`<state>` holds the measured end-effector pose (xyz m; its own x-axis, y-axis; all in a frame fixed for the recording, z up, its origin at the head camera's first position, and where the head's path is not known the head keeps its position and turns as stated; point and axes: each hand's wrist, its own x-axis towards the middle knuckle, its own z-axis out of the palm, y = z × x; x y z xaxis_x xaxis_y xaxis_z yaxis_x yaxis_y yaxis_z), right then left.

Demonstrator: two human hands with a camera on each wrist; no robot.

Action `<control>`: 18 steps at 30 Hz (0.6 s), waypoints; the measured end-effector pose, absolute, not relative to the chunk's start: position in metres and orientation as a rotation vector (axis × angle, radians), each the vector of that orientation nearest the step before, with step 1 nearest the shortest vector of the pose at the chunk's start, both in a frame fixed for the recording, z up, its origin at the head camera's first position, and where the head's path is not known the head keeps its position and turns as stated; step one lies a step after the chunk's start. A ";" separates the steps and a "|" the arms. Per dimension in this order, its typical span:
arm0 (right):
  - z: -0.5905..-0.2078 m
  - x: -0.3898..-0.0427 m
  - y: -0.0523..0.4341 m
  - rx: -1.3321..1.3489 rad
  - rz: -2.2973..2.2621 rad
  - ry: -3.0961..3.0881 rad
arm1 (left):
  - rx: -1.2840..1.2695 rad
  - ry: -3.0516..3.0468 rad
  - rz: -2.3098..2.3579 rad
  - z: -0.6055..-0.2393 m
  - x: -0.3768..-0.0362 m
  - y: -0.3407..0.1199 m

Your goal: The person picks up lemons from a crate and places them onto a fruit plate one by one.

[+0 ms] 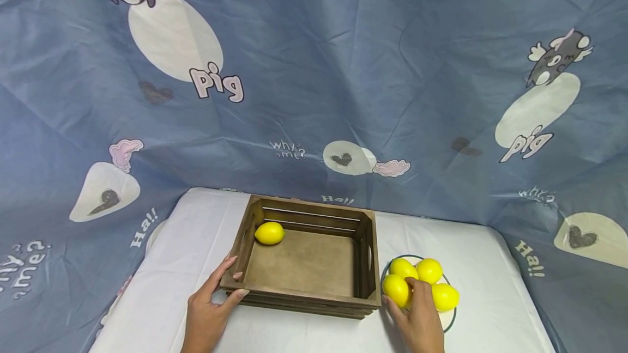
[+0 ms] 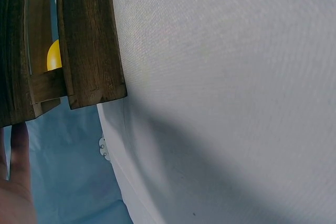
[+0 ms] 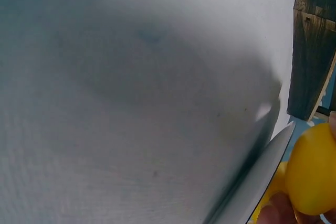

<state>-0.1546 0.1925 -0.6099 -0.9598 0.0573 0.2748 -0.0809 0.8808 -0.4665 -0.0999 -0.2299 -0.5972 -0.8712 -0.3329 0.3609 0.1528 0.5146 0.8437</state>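
A brown slatted wooden crate (image 1: 304,294) stands on the white surface, with one yellow lemon (image 1: 269,233) inside at its back left corner. My left hand (image 1: 208,304) grips the crate's front left corner, thumb at the front rim and fingers over the left side. To the right of the crate, several lemons lie on a round plate (image 1: 447,317) with a dark green rim. My right hand (image 1: 419,315) holds the front left lemon (image 1: 396,290) between thumb and fingers. In the right wrist view this lemon (image 3: 314,169) shows large, with fingertips under it and the plate's edge beside it.
Two lemons sit at the back of the plate, and another lemon (image 1: 445,297) lies right of my right hand. A blue printed cloth (image 1: 314,97) hangs behind and around the white-covered table (image 1: 490,287). The plate stands close to the crate's right wall.
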 end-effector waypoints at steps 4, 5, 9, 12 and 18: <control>-0.607 -0.155 0.190 -0.036 0.721 -2.812 | 0.172 -2.280 -1.314 -0.599 -0.100 -0.229; -0.607 -0.155 0.190 -0.042 0.724 -2.817 | 0.179 -2.281 -1.309 -0.599 -0.100 -0.229; -0.611 -0.154 0.190 0.002 0.712 -2.780 | 0.191 -2.280 -1.303 -0.600 -0.100 -0.229; -0.614 -0.153 0.191 0.040 0.691 -2.746 | 0.175 -2.273 -1.311 -0.600 -0.100 -0.229; -0.613 -0.153 0.191 -0.002 0.669 -2.765 | 0.170 -2.271 -1.295 -0.600 -0.101 -0.229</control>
